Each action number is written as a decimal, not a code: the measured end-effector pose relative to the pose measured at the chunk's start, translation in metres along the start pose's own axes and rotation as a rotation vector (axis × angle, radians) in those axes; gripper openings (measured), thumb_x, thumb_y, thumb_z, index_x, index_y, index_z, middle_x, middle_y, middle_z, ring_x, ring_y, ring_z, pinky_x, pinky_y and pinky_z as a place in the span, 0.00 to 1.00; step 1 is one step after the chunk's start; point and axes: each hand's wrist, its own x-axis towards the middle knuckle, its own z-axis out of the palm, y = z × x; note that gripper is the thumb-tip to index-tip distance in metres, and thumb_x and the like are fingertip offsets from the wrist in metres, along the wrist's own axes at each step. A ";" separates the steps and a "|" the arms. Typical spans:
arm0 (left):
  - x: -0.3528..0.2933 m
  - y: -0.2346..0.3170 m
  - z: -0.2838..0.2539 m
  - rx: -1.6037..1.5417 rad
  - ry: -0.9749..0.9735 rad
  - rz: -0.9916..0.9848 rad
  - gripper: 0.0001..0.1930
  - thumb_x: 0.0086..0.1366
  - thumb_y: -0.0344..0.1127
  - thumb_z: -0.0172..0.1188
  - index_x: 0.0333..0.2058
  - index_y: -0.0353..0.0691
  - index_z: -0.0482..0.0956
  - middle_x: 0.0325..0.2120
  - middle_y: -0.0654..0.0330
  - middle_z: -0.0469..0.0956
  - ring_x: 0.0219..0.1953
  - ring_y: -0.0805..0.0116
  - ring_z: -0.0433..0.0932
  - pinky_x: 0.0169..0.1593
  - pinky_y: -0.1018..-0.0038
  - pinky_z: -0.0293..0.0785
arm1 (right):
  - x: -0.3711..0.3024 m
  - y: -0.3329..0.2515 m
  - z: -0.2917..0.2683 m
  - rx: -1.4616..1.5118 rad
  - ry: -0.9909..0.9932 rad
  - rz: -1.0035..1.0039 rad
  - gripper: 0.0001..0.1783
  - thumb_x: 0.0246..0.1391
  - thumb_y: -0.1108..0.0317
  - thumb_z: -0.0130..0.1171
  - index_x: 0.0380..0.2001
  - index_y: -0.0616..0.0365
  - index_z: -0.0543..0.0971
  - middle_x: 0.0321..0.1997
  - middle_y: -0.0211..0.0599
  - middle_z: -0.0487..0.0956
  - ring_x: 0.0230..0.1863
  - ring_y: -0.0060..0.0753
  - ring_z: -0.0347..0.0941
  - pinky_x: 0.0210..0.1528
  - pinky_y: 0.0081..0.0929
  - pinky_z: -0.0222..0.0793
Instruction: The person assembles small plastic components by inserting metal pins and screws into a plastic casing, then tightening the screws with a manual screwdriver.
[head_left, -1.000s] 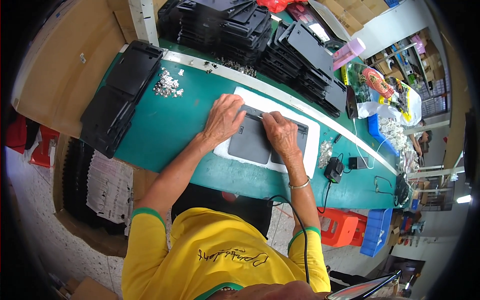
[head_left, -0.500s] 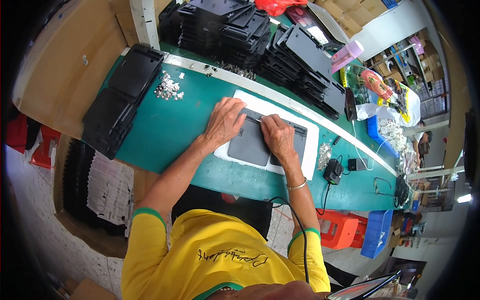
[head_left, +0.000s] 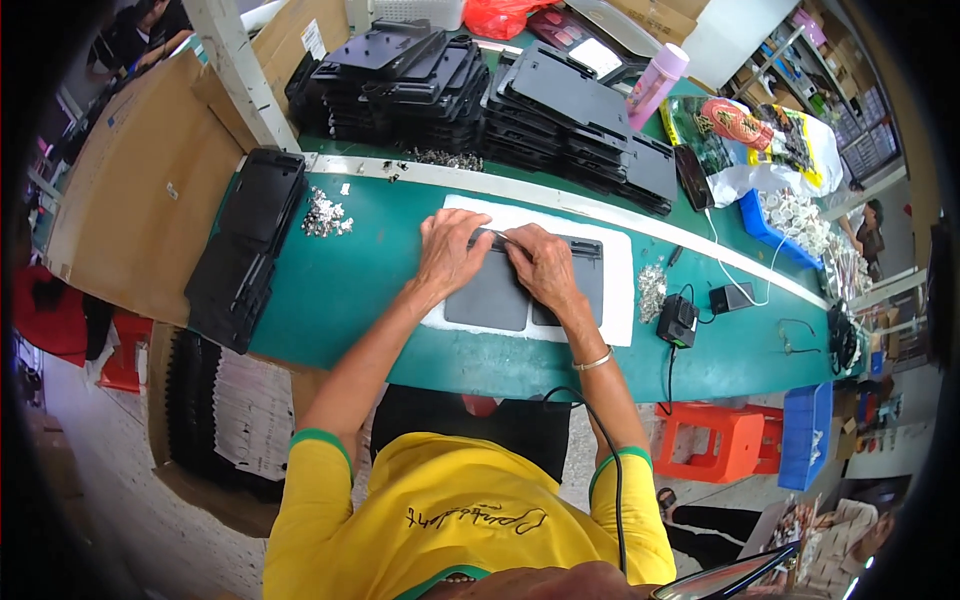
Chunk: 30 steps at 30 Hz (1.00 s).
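Head view: a dark panel (head_left: 488, 298) lies on a white pad (head_left: 618, 290). The left hand (head_left: 452, 250) is partly curled at its upper left edge, thumb apart; whether it grips cannot be told. The right hand (head_left: 541, 264) is pinched nearly closed, apparently on a slim pale item (head_left: 499, 235) too small to identify. The step in hand appears to be fine work along that edge; the next move calls for a steady panel. A blue bin (head_left: 755, 219) holds whitish pieces; a cardboard box (head_left: 215, 497), black ridged parts (head_left: 190, 405).
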 end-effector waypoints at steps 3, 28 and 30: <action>0.001 0.000 0.010 -0.020 0.022 -0.030 0.11 0.57 0.40 0.60 0.38 0.46 0.82 0.38 0.64 0.78 0.48 0.63 0.69 0.54 0.60 0.55 | -0.003 0.002 0.004 0.036 0.039 0.035 0.08 0.48 0.72 0.59 0.34 0.56 0.81 0.33 0.39 0.79 0.31 0.47 0.76 0.34 0.38 0.72; 0.006 -0.001 0.014 0.008 -0.034 -0.179 0.08 0.55 0.44 0.64 0.32 0.51 0.84 0.38 0.68 0.79 0.50 0.65 0.68 0.59 0.59 0.52 | -0.003 -0.003 -0.010 0.144 0.032 0.075 0.06 0.50 0.74 0.56 0.34 0.60 0.77 0.32 0.45 0.76 0.34 0.50 0.75 0.37 0.39 0.71; 0.005 -0.001 0.013 0.003 -0.033 -0.182 0.08 0.55 0.44 0.64 0.32 0.51 0.84 0.38 0.68 0.79 0.49 0.65 0.68 0.59 0.59 0.52 | -0.002 -0.004 -0.014 0.166 0.047 0.094 0.06 0.50 0.74 0.56 0.33 0.60 0.78 0.31 0.45 0.76 0.34 0.50 0.75 0.38 0.39 0.71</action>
